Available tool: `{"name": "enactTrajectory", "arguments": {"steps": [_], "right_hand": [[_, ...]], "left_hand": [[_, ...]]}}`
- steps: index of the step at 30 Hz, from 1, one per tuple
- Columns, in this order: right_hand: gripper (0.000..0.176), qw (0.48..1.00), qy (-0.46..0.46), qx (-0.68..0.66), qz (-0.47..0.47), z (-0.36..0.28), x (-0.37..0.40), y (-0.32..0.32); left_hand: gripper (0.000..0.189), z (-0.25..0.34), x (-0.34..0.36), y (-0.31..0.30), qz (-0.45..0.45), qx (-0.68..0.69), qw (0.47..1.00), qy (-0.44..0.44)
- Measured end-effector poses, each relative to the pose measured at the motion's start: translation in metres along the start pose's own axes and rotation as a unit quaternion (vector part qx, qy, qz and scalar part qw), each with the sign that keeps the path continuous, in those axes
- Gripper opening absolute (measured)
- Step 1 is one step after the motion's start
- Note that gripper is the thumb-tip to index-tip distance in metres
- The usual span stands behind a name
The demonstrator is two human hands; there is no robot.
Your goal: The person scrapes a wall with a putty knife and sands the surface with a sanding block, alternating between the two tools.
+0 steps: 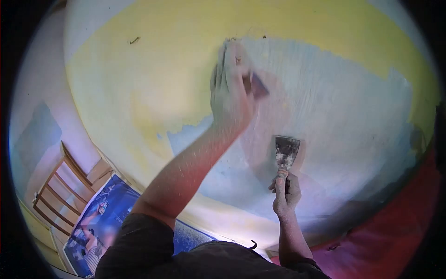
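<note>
High up, my left hand (pixel 232 88) presses against the painted wall (pixel 325 107), fingers pointing upward and slightly blurred. A dark, flat, brownish piece (pixel 261 87) with a straight edge sticks out from under that hand; its kind is not clear. Lower and to the right, my right hand (pixel 287 193) grips a putty knife (pixel 286 151) by its handle. The knife's wide metal blade points up, smeared with white residue, and appears in front of the wall. Pale dust covers both hands and forearms.
The wall has yellow paint (pixel 172 60) above and left, with a bluish-white bared area lower right. A small dark mark (pixel 134 41) sits at upper left. Below are a wooden slatted frame (pixel 62 195), a blue printed sheet (pixel 109 204) and red material (pixel 385 242).
</note>
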State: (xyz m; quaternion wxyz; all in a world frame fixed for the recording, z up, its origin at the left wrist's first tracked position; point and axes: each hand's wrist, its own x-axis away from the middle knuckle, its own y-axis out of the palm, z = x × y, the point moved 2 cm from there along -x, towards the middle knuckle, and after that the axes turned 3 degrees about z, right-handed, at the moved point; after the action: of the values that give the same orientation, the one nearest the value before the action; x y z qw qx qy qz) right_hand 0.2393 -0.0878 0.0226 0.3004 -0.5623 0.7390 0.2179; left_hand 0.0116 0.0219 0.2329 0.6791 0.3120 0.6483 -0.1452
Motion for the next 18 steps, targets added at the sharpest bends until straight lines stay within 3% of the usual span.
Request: {"name": "enactTrajectory", "arguments": {"steps": [4, 7, 10, 14, 18], "right_hand": [[0.027, 0.999, -0.004, 0.025, -0.026, 0.016, 0.002, -0.014], [0.027, 1.000, -0.009, 0.008, -0.018, 0.019, 0.007, -0.016], [0.027, 1.000, -0.006, 0.010, -0.020, 0.025, 0.009, -0.019], [0.029, 1.000, 0.009, 0.016, 0.003, 0.035, 0.012, -0.016], [0.031, 1.000, 0.023, 0.000, 0.016, 0.044, 0.015, -0.015]], "left_hand": [[0.035, 0.028, 0.138, -0.038, -0.111, 0.069, 0.991, -0.038], [0.040, 0.036, 0.180, -0.047, -0.112, 0.073, 0.990, -0.040], [0.044, 0.036, 0.155, -0.035, -0.114, 0.065, 0.991, -0.021], [0.048, 0.024, 0.068, 0.002, -0.062, 0.071, 0.996, 0.002], [0.054, 0.023, 0.057, 0.014, -0.018, 0.083, 0.996, 0.001]]}}
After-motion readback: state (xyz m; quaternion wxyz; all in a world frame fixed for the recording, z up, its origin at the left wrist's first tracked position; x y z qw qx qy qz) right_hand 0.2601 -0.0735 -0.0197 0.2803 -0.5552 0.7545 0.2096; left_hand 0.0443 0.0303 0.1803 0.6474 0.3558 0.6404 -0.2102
